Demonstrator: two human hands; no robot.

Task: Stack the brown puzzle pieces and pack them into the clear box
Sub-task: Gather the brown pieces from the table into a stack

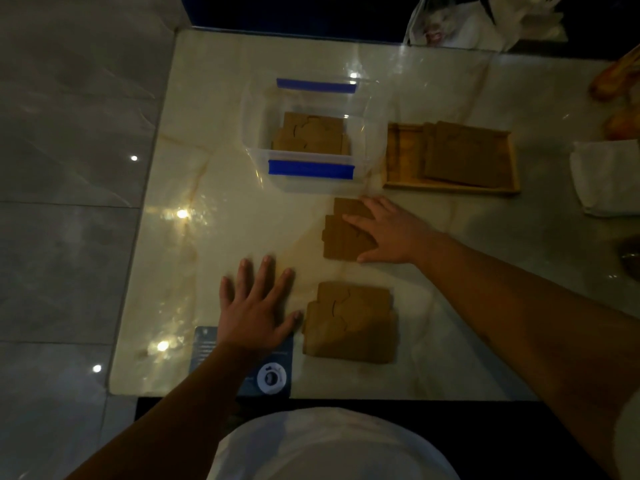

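While the light stays dim over the glossy, marble-veined counter (225, 209), the right hand (388, 232) lies flat with fingers spread on a small overlapping pile of brown puzzle pieces (341, 237), palm down, pressing rather than gripping. These pieces look like thin matte cardboard, squarish with stepped and notched edges, one piece sitting askew on the other. The left hand (258, 306) rests open and wide on the bare counter, fingers fanned, holding nothing, its thumb tip just beside a second, neater stack of brown pieces (349, 323) near the front edge; a curved jigsaw cut shows on that stack's top sheet. Farther back sits the clear box (252, 133), a transparent plastic tub with blue clip strips along its near and far rims, and there are brown pieces already inside (311, 133), lying flat on its floor. To the right of the box, a shallow wooden tray (401, 157) with a raised lip holds more brown sheets (467, 154), bunched toward its right side. A dark blue printed card (273, 375) with a round white emblem lies under the left wrist at the front edge of the counter.
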